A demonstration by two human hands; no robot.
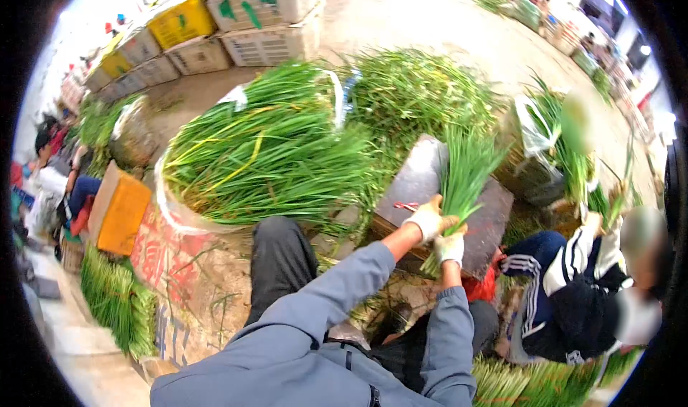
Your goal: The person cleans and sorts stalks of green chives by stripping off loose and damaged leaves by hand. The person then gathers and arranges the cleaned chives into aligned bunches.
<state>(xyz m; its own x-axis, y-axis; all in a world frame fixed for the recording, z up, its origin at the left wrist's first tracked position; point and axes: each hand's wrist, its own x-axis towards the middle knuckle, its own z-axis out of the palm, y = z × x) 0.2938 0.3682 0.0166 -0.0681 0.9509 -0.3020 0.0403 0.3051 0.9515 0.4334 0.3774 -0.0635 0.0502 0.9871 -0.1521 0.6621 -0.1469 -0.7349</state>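
My left hand (428, 219), in a pale glove, is closed around a bunch of green chives (462, 174) whose long leaves fan up and away from me. My right hand (450, 246), also gloved, grips the same bunch lower down, near the pale stalk ends. Both hands are above a dark board (489, 224) in front of my knees. A small red-and-white object (405, 206) lies on the board beside my left hand; its kind is unclear.
A large heap of chives (272, 149) lies in a white sack at left. Loose green trimmings (423, 91) are piled behind the board. Stacked crates (265, 41) stand at far left. A co-worker (573, 285) sits close at right, handling stalks. An orange box (118, 210) is at left.
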